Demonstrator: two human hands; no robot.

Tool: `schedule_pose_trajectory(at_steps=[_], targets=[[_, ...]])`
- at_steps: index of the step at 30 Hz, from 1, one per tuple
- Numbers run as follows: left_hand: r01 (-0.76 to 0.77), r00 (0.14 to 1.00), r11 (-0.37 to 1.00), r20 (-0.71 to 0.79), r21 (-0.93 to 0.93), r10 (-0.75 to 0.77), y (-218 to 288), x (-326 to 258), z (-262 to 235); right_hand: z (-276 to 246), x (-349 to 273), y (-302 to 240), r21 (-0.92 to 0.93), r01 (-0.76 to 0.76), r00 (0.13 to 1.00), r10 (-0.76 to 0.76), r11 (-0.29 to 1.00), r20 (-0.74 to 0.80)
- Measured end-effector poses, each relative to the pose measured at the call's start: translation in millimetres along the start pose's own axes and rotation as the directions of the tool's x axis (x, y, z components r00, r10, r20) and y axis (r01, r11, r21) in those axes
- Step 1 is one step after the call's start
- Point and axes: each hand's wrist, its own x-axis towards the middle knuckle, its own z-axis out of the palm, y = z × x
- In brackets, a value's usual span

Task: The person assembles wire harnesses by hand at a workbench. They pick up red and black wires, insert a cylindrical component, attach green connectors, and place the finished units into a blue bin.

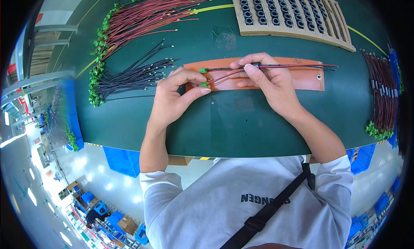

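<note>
Over an orange-brown board [302, 81] on the green table, I hold red and black wires [297, 66] with both hands. Two small green connectors are at their left end, the upper green connector [203, 70] apart from my fingers. My left hand [172, 96] pinches the lower green connector [205, 84] between thumb and finger. With its fingers closed, my right hand [274, 83] grips a dark ring core [255, 65] around the wires. Their loose ends stick out to the right. Part of the core is hidden by my thumb and fingers.
Bundles of red wires [142, 20] and black wires [129, 78] with green connectors lie at the left. A wooden tray [276, 32] at the back right holds rows of dark ring cores. Finished-looking wire sets [384, 91] lie far right. A blue bin [123, 160] stands below the table edge.
</note>
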Motion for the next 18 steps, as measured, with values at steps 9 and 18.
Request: schedule_pose_trajectory(at_steps=[9,18], targets=[[-0.046,0.99,0.991,-0.141,-0.125,0.028,-14,4,8,-2,-1,0,0.031,0.033,0.997,-0.035,0.999,0.075],[0.001,0.966,0.999,-0.26,0.042,0.009,-6,4,24,-6,2,4,0.091,0.048,0.991,-0.058,0.995,0.117]])
